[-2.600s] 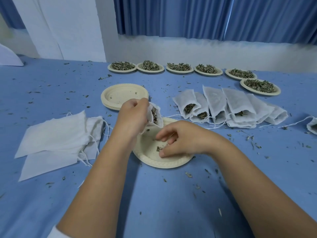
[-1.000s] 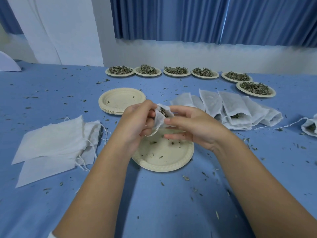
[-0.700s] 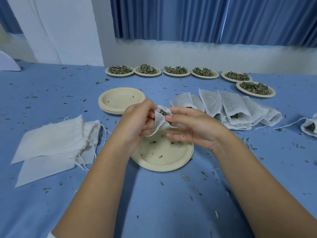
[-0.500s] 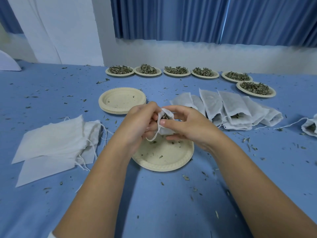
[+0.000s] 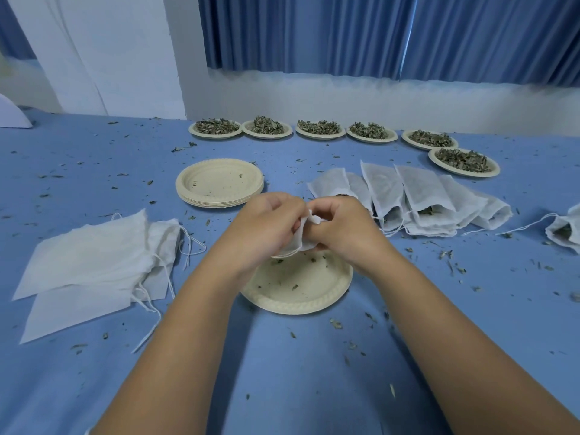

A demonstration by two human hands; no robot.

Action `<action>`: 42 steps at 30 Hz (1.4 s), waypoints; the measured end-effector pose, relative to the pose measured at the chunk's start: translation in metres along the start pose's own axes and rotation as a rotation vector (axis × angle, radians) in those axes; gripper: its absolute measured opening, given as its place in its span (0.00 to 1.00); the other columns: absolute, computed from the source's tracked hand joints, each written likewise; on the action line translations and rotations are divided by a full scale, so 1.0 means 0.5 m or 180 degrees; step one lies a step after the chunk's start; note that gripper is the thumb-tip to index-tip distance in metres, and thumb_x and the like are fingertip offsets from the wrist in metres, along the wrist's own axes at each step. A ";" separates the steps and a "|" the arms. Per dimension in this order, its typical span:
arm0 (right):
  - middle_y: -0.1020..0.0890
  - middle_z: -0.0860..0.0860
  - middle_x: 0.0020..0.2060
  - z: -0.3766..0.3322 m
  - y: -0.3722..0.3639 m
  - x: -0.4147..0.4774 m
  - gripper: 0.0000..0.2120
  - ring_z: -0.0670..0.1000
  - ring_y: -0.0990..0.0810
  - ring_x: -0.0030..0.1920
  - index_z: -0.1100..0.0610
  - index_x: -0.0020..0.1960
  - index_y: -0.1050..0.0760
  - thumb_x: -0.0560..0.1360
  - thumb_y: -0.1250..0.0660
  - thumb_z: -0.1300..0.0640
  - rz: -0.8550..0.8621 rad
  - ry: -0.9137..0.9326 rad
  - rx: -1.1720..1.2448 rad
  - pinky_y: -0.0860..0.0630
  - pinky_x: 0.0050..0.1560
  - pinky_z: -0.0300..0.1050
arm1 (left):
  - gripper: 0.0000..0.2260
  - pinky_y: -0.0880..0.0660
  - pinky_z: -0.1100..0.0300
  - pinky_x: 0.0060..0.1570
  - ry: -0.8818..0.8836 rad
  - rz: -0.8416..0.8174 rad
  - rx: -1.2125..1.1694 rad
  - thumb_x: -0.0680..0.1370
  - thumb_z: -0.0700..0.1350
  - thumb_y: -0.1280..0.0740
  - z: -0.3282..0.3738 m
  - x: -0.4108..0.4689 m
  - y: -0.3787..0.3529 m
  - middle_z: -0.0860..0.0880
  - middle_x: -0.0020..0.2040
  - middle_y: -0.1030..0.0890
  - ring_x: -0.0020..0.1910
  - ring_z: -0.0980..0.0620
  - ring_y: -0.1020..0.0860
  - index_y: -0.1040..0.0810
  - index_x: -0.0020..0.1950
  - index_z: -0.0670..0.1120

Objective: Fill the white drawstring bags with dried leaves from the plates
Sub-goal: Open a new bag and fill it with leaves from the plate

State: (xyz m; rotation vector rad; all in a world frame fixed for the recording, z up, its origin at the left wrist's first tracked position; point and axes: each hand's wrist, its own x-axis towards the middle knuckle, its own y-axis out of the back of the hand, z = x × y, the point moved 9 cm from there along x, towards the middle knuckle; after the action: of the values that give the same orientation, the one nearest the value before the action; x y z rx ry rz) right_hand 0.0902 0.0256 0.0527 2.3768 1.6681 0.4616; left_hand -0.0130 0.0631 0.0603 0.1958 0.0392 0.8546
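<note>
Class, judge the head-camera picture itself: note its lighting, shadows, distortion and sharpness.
Head view: soft, even, bluish light, no glare. Head view: faint shadows on the table beside the forearms and under the near plate. Head view: wide-angle stretch swells the forearms at the bottom; left hand, right hand and bag are sharp.

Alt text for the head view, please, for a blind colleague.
The left hand and right hand grip a white drawstring bag over a nearly empty plate. Filled bags lie right, empty bags left, six plates of leaves behind.
</note>
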 end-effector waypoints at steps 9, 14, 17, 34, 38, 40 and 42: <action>0.26 0.46 0.30 -0.013 -0.004 0.008 0.12 0.42 0.31 0.30 0.52 0.34 0.29 0.72 0.35 0.67 0.0427 0.0188 -0.0770 0.35 0.29 0.28 | 0.12 0.35 0.65 0.28 -0.0002 0.0028 -0.0220 0.76 0.40 0.38 0.006 -0.004 -0.023 0.54 0.20 0.39 0.20 0.55 0.43 0.33 0.32 0.46; 0.18 0.51 0.49 0.008 0.005 -0.003 0.10 0.47 0.18 0.46 0.57 0.56 0.20 0.75 0.30 0.62 0.0044 -0.0215 0.0357 0.21 0.38 0.38 | 0.21 0.39 0.70 0.20 -0.0055 0.0524 -0.0631 0.77 0.38 0.42 0.006 0.003 0.024 0.53 0.19 0.35 0.17 0.57 0.39 0.29 0.24 0.50; 0.17 0.52 0.53 0.004 0.006 -0.010 0.12 0.50 0.16 0.49 0.57 0.59 0.20 0.76 0.30 0.59 -0.0153 -0.0348 0.0491 0.18 0.40 0.41 | 0.23 0.41 0.69 0.19 -0.0014 0.0598 -0.0702 0.77 0.39 0.41 0.002 0.005 0.034 0.52 0.20 0.36 0.18 0.56 0.42 0.27 0.22 0.50; 0.24 0.56 0.41 0.029 0.061 -0.002 0.03 0.44 0.22 0.25 0.57 0.53 0.24 0.80 0.35 0.61 0.0496 -0.0652 0.1011 0.22 0.30 0.37 | 0.07 0.32 0.70 0.28 -0.0561 0.0314 0.0526 0.79 0.39 0.37 -0.001 0.013 -0.024 0.55 0.41 0.19 0.27 0.60 0.27 0.22 0.46 0.48; 0.17 0.59 0.39 0.009 0.144 -0.006 0.09 0.51 0.18 0.27 0.50 0.46 0.33 0.80 0.35 0.60 0.1535 0.0045 0.0547 0.26 0.26 0.43 | 0.07 0.30 0.70 0.28 -0.0452 0.0894 0.0574 0.79 0.43 0.36 -0.017 0.023 0.037 0.59 0.45 0.19 0.34 0.59 0.21 0.22 0.47 0.54; 0.17 0.56 0.38 0.006 0.181 -0.011 0.10 0.51 0.16 0.29 0.49 0.44 0.33 0.80 0.37 0.60 0.1905 0.0214 0.0304 0.27 0.27 0.43 | 0.04 0.25 0.63 0.37 -0.0268 0.1177 0.1001 0.79 0.44 0.35 -0.035 0.025 0.072 0.57 0.51 0.20 0.42 0.57 0.21 0.23 0.51 0.52; 0.18 0.53 0.44 0.025 0.205 -0.006 0.10 0.50 0.15 0.31 0.50 0.44 0.31 0.80 0.38 0.63 0.2034 0.0071 0.0312 0.26 0.30 0.42 | 0.10 0.28 0.57 0.46 0.0048 0.1273 0.1676 0.78 0.46 0.34 -0.061 0.029 0.102 0.53 0.58 0.23 0.51 0.53 0.22 0.26 0.59 0.48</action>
State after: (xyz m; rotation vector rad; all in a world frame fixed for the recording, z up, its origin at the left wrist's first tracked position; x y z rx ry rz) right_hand 0.1836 -0.0122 0.0752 2.9596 0.9146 0.5063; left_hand -0.0448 0.1112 0.0408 0.7086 0.2471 1.2341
